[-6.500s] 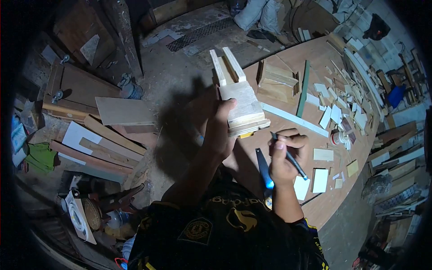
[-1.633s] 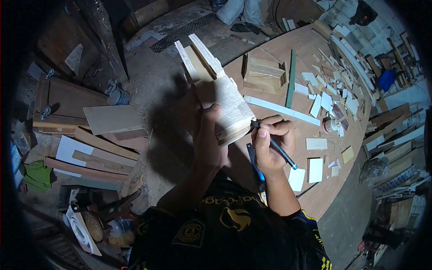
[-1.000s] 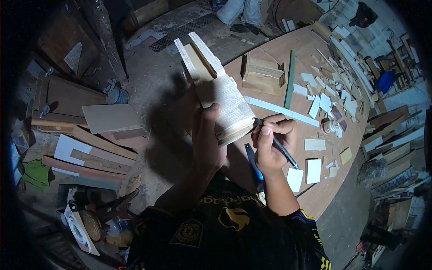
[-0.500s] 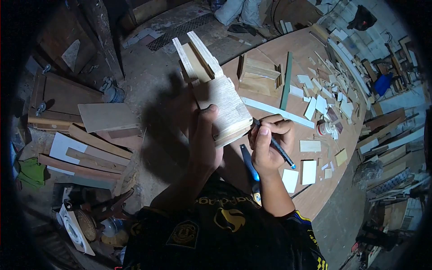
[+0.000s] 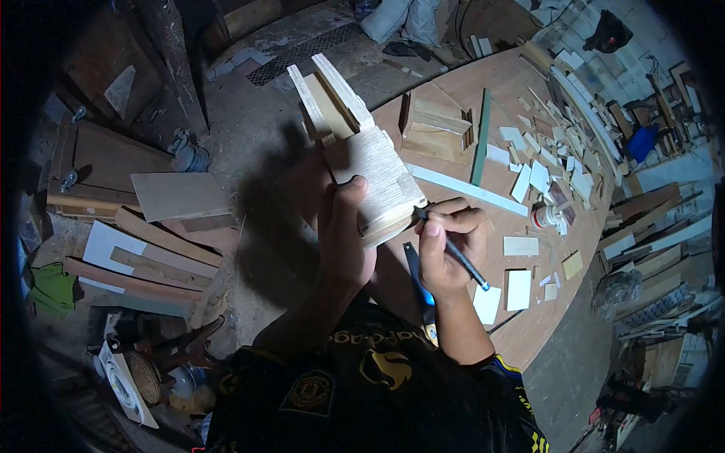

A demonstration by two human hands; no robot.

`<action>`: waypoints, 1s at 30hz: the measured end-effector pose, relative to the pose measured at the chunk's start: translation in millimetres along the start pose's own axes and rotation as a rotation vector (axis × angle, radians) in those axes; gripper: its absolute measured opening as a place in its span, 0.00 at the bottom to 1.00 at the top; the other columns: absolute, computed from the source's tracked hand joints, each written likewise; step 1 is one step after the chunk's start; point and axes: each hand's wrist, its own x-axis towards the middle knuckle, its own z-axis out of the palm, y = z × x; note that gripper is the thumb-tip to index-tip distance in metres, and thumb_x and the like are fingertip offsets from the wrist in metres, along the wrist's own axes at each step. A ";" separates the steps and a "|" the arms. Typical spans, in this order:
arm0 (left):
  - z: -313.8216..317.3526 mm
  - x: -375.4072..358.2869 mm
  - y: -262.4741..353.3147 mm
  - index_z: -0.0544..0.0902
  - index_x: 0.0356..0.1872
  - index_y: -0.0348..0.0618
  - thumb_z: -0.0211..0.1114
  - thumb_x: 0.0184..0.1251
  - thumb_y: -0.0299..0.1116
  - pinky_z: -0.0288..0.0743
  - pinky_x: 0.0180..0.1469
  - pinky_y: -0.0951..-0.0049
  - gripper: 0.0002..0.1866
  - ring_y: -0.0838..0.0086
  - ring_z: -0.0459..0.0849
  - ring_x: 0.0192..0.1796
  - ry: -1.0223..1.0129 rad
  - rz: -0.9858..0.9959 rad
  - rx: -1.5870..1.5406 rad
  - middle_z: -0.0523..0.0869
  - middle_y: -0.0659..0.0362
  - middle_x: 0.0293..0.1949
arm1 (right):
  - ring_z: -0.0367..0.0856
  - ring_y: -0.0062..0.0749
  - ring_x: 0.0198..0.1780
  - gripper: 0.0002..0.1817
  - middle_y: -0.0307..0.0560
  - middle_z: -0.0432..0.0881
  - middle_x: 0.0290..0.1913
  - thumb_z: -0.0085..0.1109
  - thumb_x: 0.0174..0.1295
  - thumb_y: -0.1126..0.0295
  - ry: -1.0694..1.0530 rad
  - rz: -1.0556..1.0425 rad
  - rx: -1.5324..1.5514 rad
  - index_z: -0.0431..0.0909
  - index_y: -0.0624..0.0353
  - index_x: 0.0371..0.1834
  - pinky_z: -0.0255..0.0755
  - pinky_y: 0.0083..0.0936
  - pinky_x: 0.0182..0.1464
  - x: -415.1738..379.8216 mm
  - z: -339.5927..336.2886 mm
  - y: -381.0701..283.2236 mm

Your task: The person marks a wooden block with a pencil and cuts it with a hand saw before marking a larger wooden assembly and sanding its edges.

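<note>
My left hand (image 5: 343,234) is wrapped round a small pale wooden assembly (image 5: 381,174), its thumb pressed on the broad top face. Two parallel prongs with a channel between them stick out from the far end of this piece. In my right hand (image 5: 457,245) is a slim dark pen (image 5: 470,268) with a light blue end, pinched between thumb and fingers. The pen's tip is right at the near right corner of the wood. My left fingers are hidden beneath the piece.
On the brown worktable (image 5: 521,332) lie many wood scraps (image 5: 539,175), a green strip (image 5: 480,136), a long white strip (image 5: 468,189) and a wooden frame-like piece (image 5: 434,128). A dark-bladed tool (image 5: 413,268) lies close to my body. Boards (image 5: 181,196) are stacked at left.
My right hand has shifted slightly and the pen's blue end has swung down and left. The wooden assembly stays almost in place in my left hand.
</note>
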 end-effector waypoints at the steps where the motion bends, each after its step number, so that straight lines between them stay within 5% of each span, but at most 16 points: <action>1: 1.1 0.0 2.0 0.68 0.64 0.39 0.53 0.69 0.38 0.68 0.63 0.63 0.25 0.68 0.75 0.59 -0.004 -0.053 -0.100 0.76 0.53 0.56 | 0.77 0.23 0.31 0.09 0.53 0.79 0.34 0.59 0.65 0.78 -0.063 -0.050 -0.106 0.67 0.66 0.37 0.73 0.18 0.36 -0.8 -1.7 1.1; 5: 3.5 0.6 2.5 0.67 0.67 0.39 0.55 0.67 0.36 0.69 0.65 0.62 0.28 0.68 0.75 0.61 0.007 -0.041 -0.177 0.76 0.53 0.59 | 0.76 0.25 0.31 0.06 0.55 0.81 0.35 0.60 0.62 0.79 0.122 0.066 0.087 0.70 0.65 0.35 0.73 0.22 0.36 -2.7 5.8 -1.0; 9: 4.2 -1.7 4.2 0.68 0.66 0.39 0.55 0.68 0.36 0.70 0.64 0.63 0.26 0.68 0.76 0.60 0.040 -0.083 -0.186 0.76 0.54 0.57 | 0.78 0.26 0.32 0.07 0.55 0.81 0.34 0.60 0.63 0.78 -0.050 -0.056 -0.128 0.69 0.66 0.35 0.73 0.21 0.36 0.0 2.0 -2.7; 13: 7.3 -5.9 6.3 0.66 0.66 0.40 0.55 0.69 0.35 0.71 0.63 0.63 0.25 0.68 0.75 0.60 0.047 -0.102 -0.234 0.75 0.54 0.56 | 0.81 0.32 0.33 0.07 0.54 0.82 0.33 0.62 0.60 0.78 0.105 0.007 0.044 0.72 0.64 0.34 0.74 0.23 0.36 -1.2 9.8 -3.1; 17: 6.2 -5.3 3.3 0.62 0.68 0.42 0.54 0.70 0.34 0.71 0.62 0.62 0.27 0.68 0.75 0.60 0.099 -0.094 -0.267 0.74 0.54 0.58 | 0.81 0.33 0.31 0.07 0.54 0.82 0.32 0.62 0.60 0.78 -0.057 -0.109 -0.134 0.71 0.64 0.34 0.75 0.24 0.35 1.4 6.5 -2.4; 21: 3.1 -4.3 -5.5 0.57 0.71 0.44 0.53 0.70 0.33 0.71 0.63 0.62 0.30 0.68 0.74 0.61 0.077 -0.025 -0.234 0.72 0.54 0.60 | 0.80 0.34 0.28 0.07 0.53 0.82 0.30 0.63 0.59 0.78 0.103 -0.048 -0.034 0.72 0.64 0.32 0.74 0.25 0.33 -0.8 14.0 -1.6; 23: 1.0 -2.6 -6.7 0.55 0.73 0.44 0.52 0.70 0.33 0.70 0.63 0.62 0.32 0.68 0.74 0.62 0.027 -0.043 -0.306 0.70 0.53 0.62 | 0.79 0.34 0.30 0.07 0.52 0.82 0.29 0.63 0.58 0.78 -0.099 -0.163 -0.120 0.72 0.63 0.33 0.73 0.25 0.33 2.4 8.8 -1.7; 26: 2.3 -5.9 0.7 0.53 0.75 0.45 0.52 0.70 0.33 0.70 0.63 0.62 0.33 0.68 0.73 0.62 -0.001 -0.090 -0.312 0.69 0.53 0.64 | 0.79 0.35 0.29 0.08 0.52 0.81 0.29 0.64 0.57 0.78 -0.088 -0.162 -0.105 0.72 0.63 0.33 0.73 0.26 0.33 0.1 12.5 -1.9; 28: 6.4 -7.0 -1.1 0.53 0.75 0.45 0.52 0.71 0.34 0.70 0.63 0.62 0.33 0.68 0.73 0.62 0.043 -0.050 -0.302 0.69 0.53 0.64 | 0.79 0.36 0.29 0.09 0.52 0.81 0.29 0.65 0.56 0.78 0.109 -0.039 -0.030 0.72 0.63 0.33 0.73 0.27 0.33 -3.2 16.0 -2.4; 30: 5.9 -7.6 -3.0 0.53 0.74 0.44 0.52 0.71 0.34 0.70 0.64 0.63 0.33 0.68 0.73 0.63 0.088 -0.017 -0.293 0.69 0.53 0.63 | 0.79 0.35 0.29 0.09 0.52 0.81 0.30 0.64 0.57 0.78 0.001 -0.084 -0.077 0.72 0.63 0.33 0.73 0.26 0.34 -2.2 13.0 -4.2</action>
